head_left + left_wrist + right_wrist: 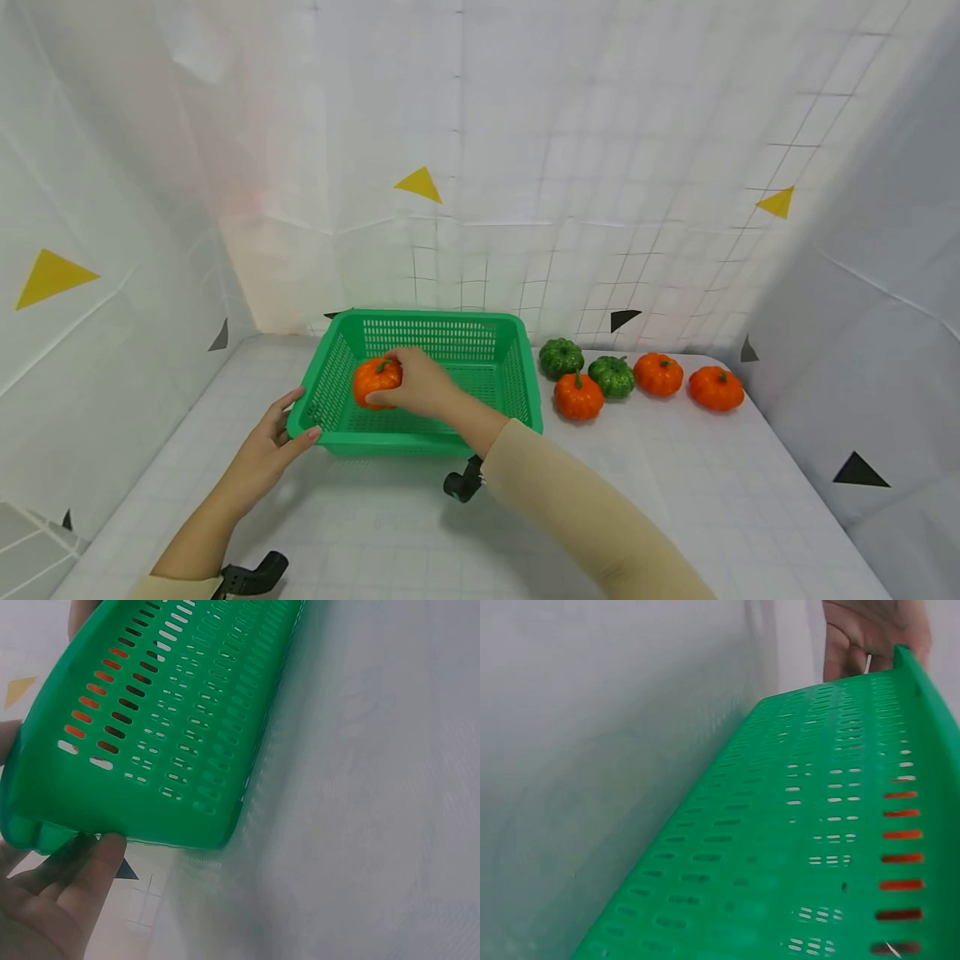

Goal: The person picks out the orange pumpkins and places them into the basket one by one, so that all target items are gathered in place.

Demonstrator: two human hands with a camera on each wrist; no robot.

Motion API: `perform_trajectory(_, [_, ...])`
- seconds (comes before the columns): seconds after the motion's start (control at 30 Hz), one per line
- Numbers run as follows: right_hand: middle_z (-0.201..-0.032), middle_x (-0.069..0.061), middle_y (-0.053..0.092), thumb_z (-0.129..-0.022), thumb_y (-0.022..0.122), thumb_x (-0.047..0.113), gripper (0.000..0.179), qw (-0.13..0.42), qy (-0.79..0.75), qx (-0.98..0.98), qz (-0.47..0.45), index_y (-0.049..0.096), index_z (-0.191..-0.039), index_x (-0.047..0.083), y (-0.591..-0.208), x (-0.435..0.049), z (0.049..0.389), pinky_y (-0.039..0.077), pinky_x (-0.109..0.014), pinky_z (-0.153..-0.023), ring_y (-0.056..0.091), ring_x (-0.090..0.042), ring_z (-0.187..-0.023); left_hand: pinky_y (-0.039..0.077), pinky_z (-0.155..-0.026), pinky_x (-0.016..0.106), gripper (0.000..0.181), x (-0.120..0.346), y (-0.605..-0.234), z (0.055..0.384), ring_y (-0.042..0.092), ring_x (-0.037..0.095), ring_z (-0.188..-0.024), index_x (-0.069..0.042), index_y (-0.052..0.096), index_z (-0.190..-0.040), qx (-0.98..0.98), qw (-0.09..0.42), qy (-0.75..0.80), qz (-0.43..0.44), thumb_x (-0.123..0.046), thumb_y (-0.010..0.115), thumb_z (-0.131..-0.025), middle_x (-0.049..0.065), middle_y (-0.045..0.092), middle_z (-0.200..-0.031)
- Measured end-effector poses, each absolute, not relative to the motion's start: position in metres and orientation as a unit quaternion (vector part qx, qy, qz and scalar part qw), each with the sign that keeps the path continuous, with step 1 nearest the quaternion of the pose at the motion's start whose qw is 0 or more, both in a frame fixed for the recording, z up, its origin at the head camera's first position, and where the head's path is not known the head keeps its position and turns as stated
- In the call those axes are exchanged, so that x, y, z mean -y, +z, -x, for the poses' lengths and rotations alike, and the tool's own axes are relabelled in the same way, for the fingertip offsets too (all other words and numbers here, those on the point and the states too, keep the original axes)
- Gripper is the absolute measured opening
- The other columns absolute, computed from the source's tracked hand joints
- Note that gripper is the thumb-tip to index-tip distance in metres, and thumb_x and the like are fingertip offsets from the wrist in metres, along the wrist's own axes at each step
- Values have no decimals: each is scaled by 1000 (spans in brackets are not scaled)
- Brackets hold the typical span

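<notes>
Inside the green plastic basket (390,445), toward its left side, is a small orange pumpkin (370,382) with a green stem. My right hand (426,387) reaches over the front rim and grips this pumpkin from its right side. With thumb and fingers around the front left corner, my left hand (264,450) holds the basket's rim. The left wrist view shows that hand (64,900) at the corner of the slotted wall (150,802). Through the slots in both wrist views, orange shows; the right hand's grip is hidden there.
To the right of the basket stand two green pumpkins (561,358) (611,377) and three orange ones (578,397) (658,374) (716,388). White sheeting (525,167) with yellow and black triangles walls in the white table (675,500).
</notes>
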State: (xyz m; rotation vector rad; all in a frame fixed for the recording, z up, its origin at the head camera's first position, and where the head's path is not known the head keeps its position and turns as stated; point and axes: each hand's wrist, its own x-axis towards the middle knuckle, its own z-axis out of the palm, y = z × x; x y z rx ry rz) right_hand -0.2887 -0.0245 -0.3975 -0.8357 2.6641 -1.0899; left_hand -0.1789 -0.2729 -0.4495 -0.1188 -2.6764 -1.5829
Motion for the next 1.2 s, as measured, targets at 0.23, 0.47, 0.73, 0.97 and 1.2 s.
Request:
perform_trajectory(0.23, [-125, -5, 62, -85, 80, 42, 70, 99, -310, -899, 292, 55, -139, 5, -406, 40, 295, 49, -24, -84, 58, -13, -105, 50, -96, 39, 81, 273, -447, 179, 48, 42, -130, -12, 10, -161, 859, 11, -511, 38, -32, 61, -102, 33, 32, -153])
perform_trajectory(0.47, [-125, -6, 63, -84, 82, 37, 69, 126, -294, -903, 287, 55, -139, 5, -410, 49, 301, 49, -25, -87, 59, -15, -107, 49, -94, 31, 80, 272, -447, 180, 48, 43, -130, -11, 10, -161, 857, 11, -513, 44, -32, 60, -102, 33, 32, -152])
perform_trajectory(0.73, [-129, -5, 60, -83, 83, 33, 69, 125, -285, -912, 267, 53, -141, 7, -421, 53, 301, 48, -26, -89, 57, -16, -110, 48, -92, 26, 80, 272, -449, 178, 46, 43, -132, -12, 11, -161, 854, 14, -517, 44, -30, 61, -102, 33, 31, -153])
perform_trajectory(0.97, [-127, -5, 62, -78, 88, 23, 69, 134, -290, -911, 260, 56, -138, 8, -426, 55, 301, 49, -27, -91, 59, -17, -109, 48, -90, 22, 80, 272, -449, 177, 47, 43, -130, -10, 11, -161, 853, 17, -520, 47, -29, 61, -102, 33, 32, -152])
perform_trajectory(1.2, [-133, -8, 60, -84, 82, 17, 62, 158, -314, -899, 263, 56, -139, 6, -424, 52, 300, 49, -28, -92, 58, -18, -112, 48, -90, 23, 80, 273, -450, 177, 47, 43, -131, -10, 11, -161, 851, 17, -523, 50, -27, 61, -102, 33, 31, -153])
